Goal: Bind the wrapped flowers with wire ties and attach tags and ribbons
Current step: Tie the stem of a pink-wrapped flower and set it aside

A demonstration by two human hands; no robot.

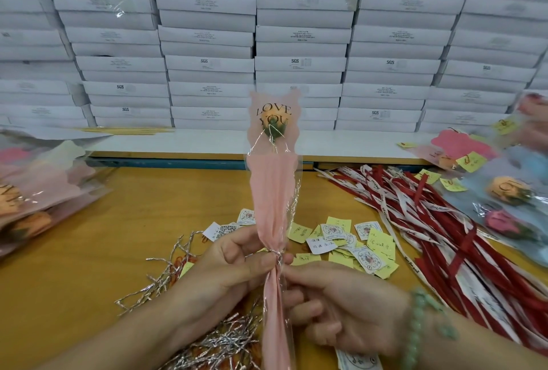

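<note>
- A yellow wooden desk (74, 266) lies under the hands. Behind it, flat white boxes (299, 43) are stacked into a wall across the whole view.
- The flower (274, 191), in pink and clear wrap printed "LOVE YOU", stands above the fingers. Its long axis is near vertical, with the bud up and the stem end down toward the person.
- A silver tie (277, 254) circles the wrap's narrow neck.
- Left hand (234, 263): the fingers (261, 264) pinch the wrap at the tie.
- Right hand (350, 310), with a green bracelet (415, 328) at the wrist: the fingers (299, 279) curl round the wrap just below the tie.
- Loose ties (213, 343) lie under the left hand.
- Tags (350, 239) lie just beyond the right fingers, with ribbons (430, 215) to their right.
- Piles of wrapped flowers sit well apart, far left (35, 191) and far right (504, 191).
</note>
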